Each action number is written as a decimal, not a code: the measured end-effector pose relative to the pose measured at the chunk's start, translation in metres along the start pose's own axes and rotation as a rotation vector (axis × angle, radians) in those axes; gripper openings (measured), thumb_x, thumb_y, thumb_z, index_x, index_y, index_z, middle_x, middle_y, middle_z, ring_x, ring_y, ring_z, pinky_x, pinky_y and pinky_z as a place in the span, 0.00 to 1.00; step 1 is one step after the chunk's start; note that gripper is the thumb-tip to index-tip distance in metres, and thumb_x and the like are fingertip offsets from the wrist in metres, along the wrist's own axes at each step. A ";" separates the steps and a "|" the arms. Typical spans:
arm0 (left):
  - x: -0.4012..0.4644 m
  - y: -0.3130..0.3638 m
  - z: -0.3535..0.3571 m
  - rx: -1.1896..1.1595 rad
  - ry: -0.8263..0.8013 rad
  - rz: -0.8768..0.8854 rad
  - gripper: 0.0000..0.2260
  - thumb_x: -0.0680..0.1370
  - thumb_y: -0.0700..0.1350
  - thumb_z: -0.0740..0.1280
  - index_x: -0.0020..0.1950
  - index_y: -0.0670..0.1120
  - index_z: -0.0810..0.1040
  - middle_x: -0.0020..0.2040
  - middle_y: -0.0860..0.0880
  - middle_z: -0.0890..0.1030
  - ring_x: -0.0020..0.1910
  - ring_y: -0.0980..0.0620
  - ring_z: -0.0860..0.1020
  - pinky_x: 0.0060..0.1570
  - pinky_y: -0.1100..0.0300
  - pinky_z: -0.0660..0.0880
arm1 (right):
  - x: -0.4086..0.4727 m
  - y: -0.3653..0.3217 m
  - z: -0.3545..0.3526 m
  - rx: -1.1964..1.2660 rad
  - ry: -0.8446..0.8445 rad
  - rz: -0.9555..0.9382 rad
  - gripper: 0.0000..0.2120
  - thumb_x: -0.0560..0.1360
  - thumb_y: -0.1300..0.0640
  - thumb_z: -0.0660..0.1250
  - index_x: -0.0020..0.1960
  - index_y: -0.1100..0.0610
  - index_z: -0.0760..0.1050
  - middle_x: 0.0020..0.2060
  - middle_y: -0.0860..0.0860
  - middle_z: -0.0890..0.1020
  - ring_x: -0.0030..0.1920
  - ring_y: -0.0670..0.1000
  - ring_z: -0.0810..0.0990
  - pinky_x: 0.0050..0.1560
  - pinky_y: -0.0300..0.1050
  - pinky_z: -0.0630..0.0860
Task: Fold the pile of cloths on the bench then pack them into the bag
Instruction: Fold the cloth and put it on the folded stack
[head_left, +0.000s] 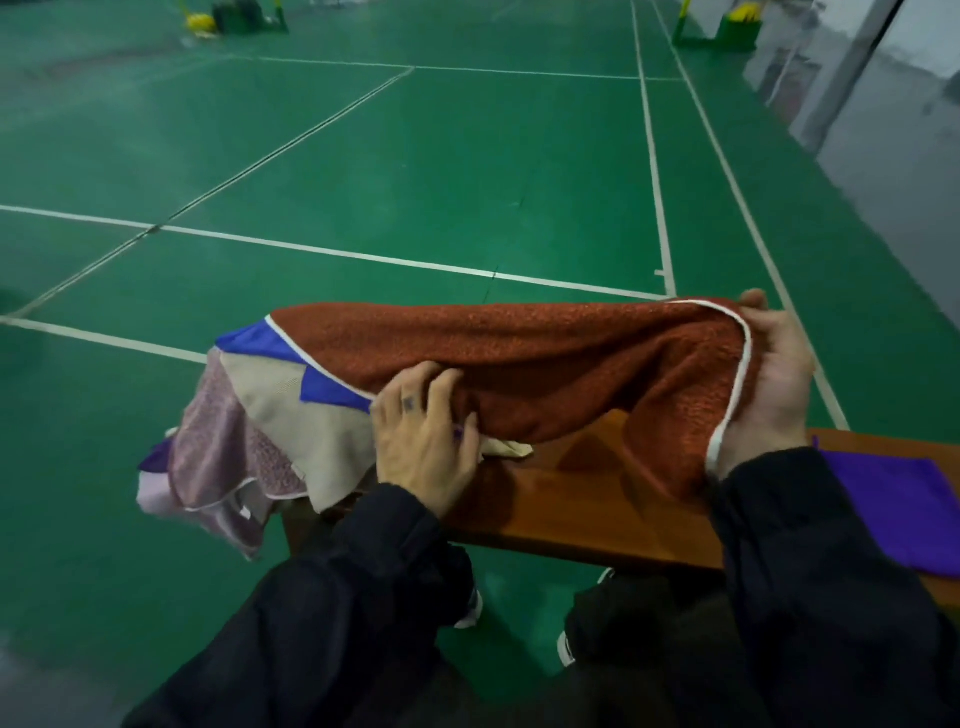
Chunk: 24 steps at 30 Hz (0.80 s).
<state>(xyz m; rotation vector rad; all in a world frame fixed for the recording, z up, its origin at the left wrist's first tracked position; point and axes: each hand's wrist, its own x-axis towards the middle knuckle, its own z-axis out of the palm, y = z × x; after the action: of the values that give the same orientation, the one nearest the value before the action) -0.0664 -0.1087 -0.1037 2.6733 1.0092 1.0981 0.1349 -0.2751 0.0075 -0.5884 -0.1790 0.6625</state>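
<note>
Glossy brown wooden bench (597, 525) on green court floor (415, 171) with white lines. Rust-red terry cloth (545, 364) gripped by left hand (423, 431), pinched by right hand (769, 384), above bench. Beige, pink, blue cloth pile (260, 431) overhangs left end; flat purple fabric bag (904, 509) right.

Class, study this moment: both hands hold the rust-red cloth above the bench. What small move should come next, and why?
Probably lift the rust-red cloth clear and spread it flat on the bare bench. The right hand grips its white-edged end, the left hand bunches its middle, and its far end overlaps the pile of cloths, so it is not yet free for folding.
</note>
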 end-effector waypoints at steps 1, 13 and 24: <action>0.002 -0.010 0.001 0.034 -0.010 -0.025 0.29 0.73 0.51 0.69 0.72 0.46 0.67 0.70 0.40 0.68 0.70 0.37 0.67 0.68 0.40 0.65 | 0.000 0.002 -0.001 -0.003 -0.022 0.028 0.07 0.77 0.58 0.61 0.46 0.49 0.76 0.39 0.51 0.80 0.41 0.54 0.80 0.57 0.55 0.75; 0.043 0.010 0.000 -0.195 -0.059 0.010 0.17 0.70 0.39 0.60 0.57 0.44 0.78 0.55 0.42 0.75 0.52 0.40 0.75 0.51 0.49 0.73 | -0.018 0.015 -0.042 -0.217 -0.045 0.329 0.18 0.69 0.60 0.61 0.56 0.58 0.80 0.38 0.56 0.77 0.39 0.56 0.77 0.50 0.51 0.75; 0.040 0.135 -0.035 -0.880 0.021 0.260 0.21 0.69 0.24 0.64 0.58 0.37 0.81 0.56 0.43 0.76 0.58 0.46 0.76 0.62 0.54 0.73 | -0.045 0.075 -0.083 -0.554 -0.057 0.449 0.18 0.75 0.49 0.75 0.63 0.53 0.81 0.66 0.65 0.79 0.68 0.65 0.76 0.71 0.65 0.71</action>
<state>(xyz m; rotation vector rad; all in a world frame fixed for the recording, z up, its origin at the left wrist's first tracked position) 0.0061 -0.1954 -0.0126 2.0712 0.0881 1.2262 0.0878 -0.2935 -0.1023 -1.1621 -0.2914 1.0769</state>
